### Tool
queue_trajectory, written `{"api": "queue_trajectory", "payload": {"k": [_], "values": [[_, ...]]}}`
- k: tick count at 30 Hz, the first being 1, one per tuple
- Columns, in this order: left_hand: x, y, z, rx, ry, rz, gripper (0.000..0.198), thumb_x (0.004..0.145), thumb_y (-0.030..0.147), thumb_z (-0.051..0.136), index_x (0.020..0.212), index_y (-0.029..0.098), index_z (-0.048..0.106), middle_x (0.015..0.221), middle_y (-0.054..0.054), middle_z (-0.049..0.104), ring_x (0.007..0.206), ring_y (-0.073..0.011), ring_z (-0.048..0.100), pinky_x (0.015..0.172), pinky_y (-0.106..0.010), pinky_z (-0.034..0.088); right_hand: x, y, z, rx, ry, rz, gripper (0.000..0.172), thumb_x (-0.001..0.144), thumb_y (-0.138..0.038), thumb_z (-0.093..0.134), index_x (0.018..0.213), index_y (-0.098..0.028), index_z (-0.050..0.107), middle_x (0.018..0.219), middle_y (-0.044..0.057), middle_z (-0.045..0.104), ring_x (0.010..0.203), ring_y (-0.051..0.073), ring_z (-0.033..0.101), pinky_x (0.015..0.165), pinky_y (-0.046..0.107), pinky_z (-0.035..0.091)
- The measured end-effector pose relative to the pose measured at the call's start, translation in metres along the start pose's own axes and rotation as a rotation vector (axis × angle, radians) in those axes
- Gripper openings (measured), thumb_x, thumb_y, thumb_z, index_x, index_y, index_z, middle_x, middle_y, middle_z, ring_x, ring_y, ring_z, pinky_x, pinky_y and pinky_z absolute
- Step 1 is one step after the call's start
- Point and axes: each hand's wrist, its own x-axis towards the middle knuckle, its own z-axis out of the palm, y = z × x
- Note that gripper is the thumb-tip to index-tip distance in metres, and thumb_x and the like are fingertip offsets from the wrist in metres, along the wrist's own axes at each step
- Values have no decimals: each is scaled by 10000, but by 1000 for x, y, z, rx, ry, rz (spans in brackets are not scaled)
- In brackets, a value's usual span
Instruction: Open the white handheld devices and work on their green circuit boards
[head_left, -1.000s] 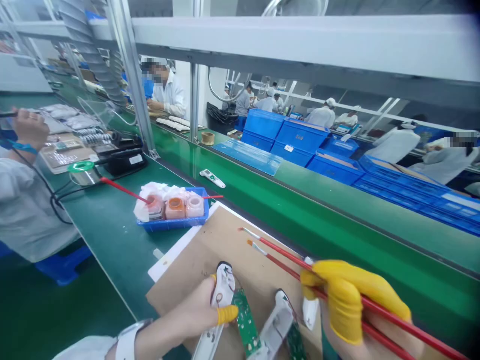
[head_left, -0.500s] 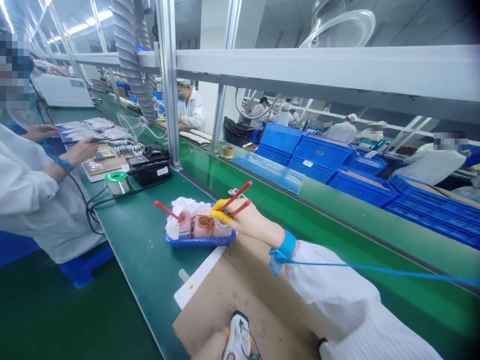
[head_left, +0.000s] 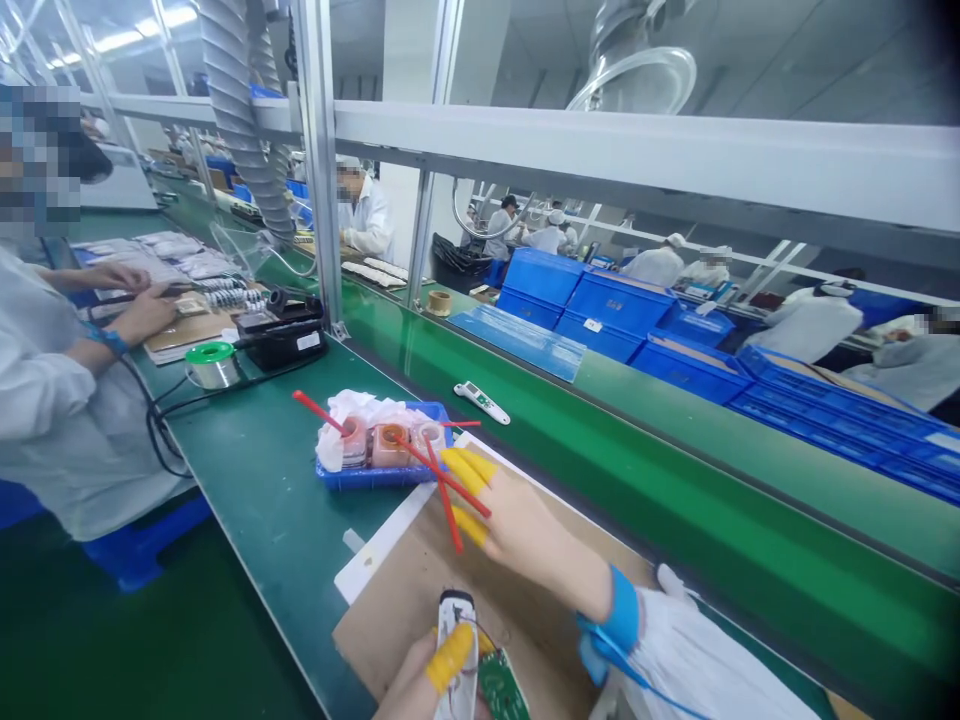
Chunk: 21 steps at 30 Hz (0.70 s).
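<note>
My left hand (head_left: 420, 680) sits at the bottom edge, a yellow finger cot on one finger, gripping a white plastic device housing (head_left: 456, 620) with a green circuit board (head_left: 502, 688) wired to it. My right hand (head_left: 525, 530), with yellow finger cots and a blue wrist strap, holds two red-handled brushes (head_left: 446, 480) between its fingers. Their tips reach over a blue tray (head_left: 375, 478) holding several jars of paste, including an orange one (head_left: 390, 445), and white cloth. Another red brush (head_left: 319, 410) stands in a jar. A cardboard sheet (head_left: 405, 570) lies beneath both hands.
A co-worker's hands (head_left: 135, 300) work at the left of the green bench (head_left: 247, 480), beside a black soldering station (head_left: 285, 345) and a solder spool (head_left: 214, 365). A white handheld meter (head_left: 480, 402) lies on the bench edge. Blue crates (head_left: 622, 310) stand beyond the metal partition.
My right hand moved from the lower right up to the tray, then drew back slightly over the cardboard. My left hand stays on the white housing.
</note>
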Motion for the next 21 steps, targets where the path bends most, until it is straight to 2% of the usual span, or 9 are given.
{"api": "queue_trajectory", "payload": {"k": [3,6,8,10,11,13,15,18,21], "values": [[-12,8,11,-50,-19,-39,592,686,679,637,1016,189,593,585,12,617,612,-182,621,655,-297,454,-52,-5,0,93,66,189,408,963,-441,363,1097,-140,604,939,131,674,769,225,647,704,387,541],[-19,13,22,-98,3,-43,688,643,714,645,1095,200,569,637,6,645,625,-184,623,640,-298,449,-107,-18,9,586,34,491,546,923,-621,345,820,-161,622,661,36,623,534,139,589,475,235,471],[-22,17,31,-56,36,-69,739,630,700,669,1162,201,548,730,-22,686,705,-205,644,681,-312,468,-136,-31,19,1080,16,787,509,801,-680,544,852,-181,624,684,9,631,587,126,621,521,205,491],[-25,23,41,24,57,-77,725,635,668,690,1174,203,552,852,-48,707,830,-226,650,753,-322,477,-154,-45,29,1446,56,979,498,673,-629,727,917,-207,626,782,4,662,707,129,658,657,213,525],[-26,27,47,62,63,-68,715,628,666,698,1157,203,565,907,-54,705,884,-230,642,790,-324,475,-160,-51,33,1569,94,999,501,642,-590,775,940,-216,626,831,7,671,746,131,664,704,220,527],[-28,35,58,109,82,-40,739,578,695,709,1111,199,585,974,-56,690,933,-232,624,831,-326,467,-166,-60,39,1735,167,926,500,620,-533,818,958,-218,628,904,20,676,776,137,667,738,234,525],[-29,40,68,103,97,-49,829,503,743,708,1105,190,573,968,-54,680,900,-229,621,811,-334,475,-169,-65,40,1782,217,874,505,616,-503,833,974,-210,632,967,38,674,825,148,664,778,247,517],[-28,39,77,63,94,-81,916,445,755,723,1125,169,540,936,-56,670,888,-232,616,794,-340,479,-170,-68,33,1789,165,964,554,590,-525,840,982,-196,627,1026,60,662,902,170,656,815,261,511],[-27,32,78,93,86,-82,864,512,737,708,1135,170,517,874,-33,649,882,-214,600,836,-344,459,-172,-70,20,1749,128,1082,612,546,-514,862,1014,-205,618,1028,66,657,928,204,650,823,300,523]]}}
